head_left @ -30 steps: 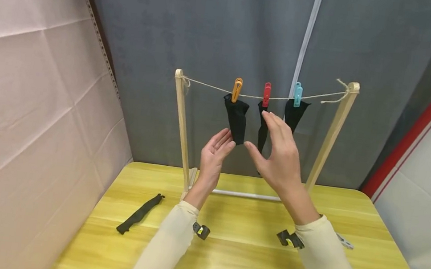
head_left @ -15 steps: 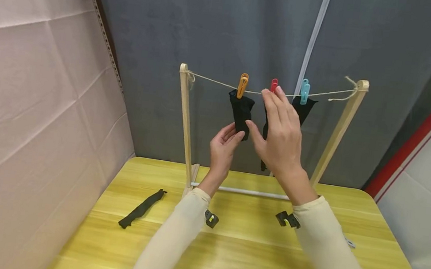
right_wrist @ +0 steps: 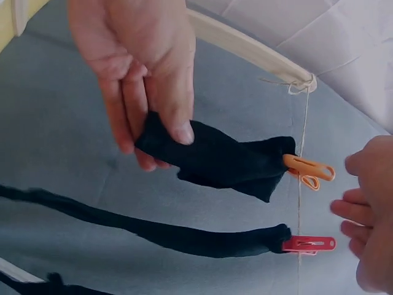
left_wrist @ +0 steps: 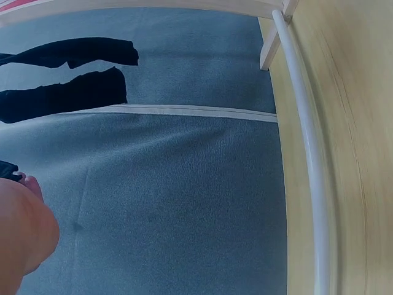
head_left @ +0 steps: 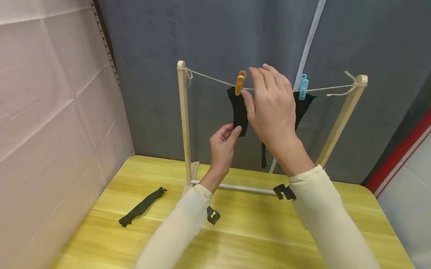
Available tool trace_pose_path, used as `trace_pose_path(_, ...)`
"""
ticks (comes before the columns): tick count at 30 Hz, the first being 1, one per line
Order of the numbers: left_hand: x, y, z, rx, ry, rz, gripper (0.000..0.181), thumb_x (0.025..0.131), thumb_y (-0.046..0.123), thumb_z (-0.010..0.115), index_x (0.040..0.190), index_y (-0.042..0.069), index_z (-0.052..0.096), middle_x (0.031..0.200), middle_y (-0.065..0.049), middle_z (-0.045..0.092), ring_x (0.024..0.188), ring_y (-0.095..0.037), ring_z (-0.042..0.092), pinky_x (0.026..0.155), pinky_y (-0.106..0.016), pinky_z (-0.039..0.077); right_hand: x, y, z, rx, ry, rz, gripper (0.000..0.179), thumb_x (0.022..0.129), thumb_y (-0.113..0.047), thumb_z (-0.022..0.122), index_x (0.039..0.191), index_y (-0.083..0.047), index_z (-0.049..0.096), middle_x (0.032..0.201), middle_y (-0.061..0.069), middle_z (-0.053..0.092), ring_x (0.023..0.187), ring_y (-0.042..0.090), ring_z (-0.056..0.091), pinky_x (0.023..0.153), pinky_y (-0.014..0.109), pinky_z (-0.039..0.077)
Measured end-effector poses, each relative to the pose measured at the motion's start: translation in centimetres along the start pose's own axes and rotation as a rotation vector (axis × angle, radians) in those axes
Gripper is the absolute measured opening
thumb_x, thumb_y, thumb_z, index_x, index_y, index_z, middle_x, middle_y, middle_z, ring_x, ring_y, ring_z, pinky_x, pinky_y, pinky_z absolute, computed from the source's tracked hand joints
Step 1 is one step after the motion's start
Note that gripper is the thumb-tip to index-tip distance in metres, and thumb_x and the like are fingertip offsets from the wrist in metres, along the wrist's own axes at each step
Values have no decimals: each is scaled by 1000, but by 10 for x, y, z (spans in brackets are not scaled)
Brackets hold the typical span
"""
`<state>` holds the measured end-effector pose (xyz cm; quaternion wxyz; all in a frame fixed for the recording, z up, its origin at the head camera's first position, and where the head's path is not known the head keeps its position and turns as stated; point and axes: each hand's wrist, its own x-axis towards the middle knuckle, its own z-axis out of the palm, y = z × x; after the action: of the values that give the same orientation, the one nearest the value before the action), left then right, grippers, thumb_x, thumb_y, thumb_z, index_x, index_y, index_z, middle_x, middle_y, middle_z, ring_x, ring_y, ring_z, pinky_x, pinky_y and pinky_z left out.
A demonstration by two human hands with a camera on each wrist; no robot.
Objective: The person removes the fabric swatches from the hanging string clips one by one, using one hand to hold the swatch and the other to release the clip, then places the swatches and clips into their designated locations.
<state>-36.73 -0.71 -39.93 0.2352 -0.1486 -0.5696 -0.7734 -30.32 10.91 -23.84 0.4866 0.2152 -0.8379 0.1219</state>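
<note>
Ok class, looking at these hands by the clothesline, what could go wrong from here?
1. The left hand pinches the lower end of the black cloth clipped by the orange clothespin, so a tug might pull it free.
2. The right hand, open beside that clip, is also near the red clothespin and could knock it.
3. The clothesline is string, so a pull might jiggle the neighbouring hanging cloth.

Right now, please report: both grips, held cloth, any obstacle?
Left grip pinching lower end of black cloth. Orange clothespin holding its top on string. Right grip open beside clothespin, not touching. Obstacle: none seen.
</note>
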Motion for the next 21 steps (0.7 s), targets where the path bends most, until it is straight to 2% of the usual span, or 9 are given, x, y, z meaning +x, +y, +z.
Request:
trace_pose_path(4,1,1,0,-24,7,2,27,99,21,77,115,-1,77,111,-22,79,93,-8,76,88,-23,62,10,-3,2,-88,-120,20,49,110,-32,57,148,0,56,146,19,63,149,34,49,129,47,36)
trace_pose_path(8,3,-1,-2,-41,19,7,27,100,20,76,115,-2,77,112,-25,78,94,-10,76,90,-25,63,20,-7,6,-118,-201,27,51,111,-34,55,149,-1,54,148,18,61,148,34,49,130,46,34)
trace_pose_path(15,5,-1,-9,-65,28,11,24,100,18,75,114,-2,77,112,-25,78,93,-11,77,92,-30,64,35,-14,14,-135,-269,27,49,113,-34,48,149,-1,54,147,17,61,144,34,51,128,47,36)
trace_pose_path(21,8,1,-11,-63,34,12,23,100,19,76,113,0,77,107,-14,80,95,-11,77,92,-30,64,43,-13,17,-114,-324,42,43,115,-35,41,136,-3,61,136,16,65,136,34,54,124,48,39)
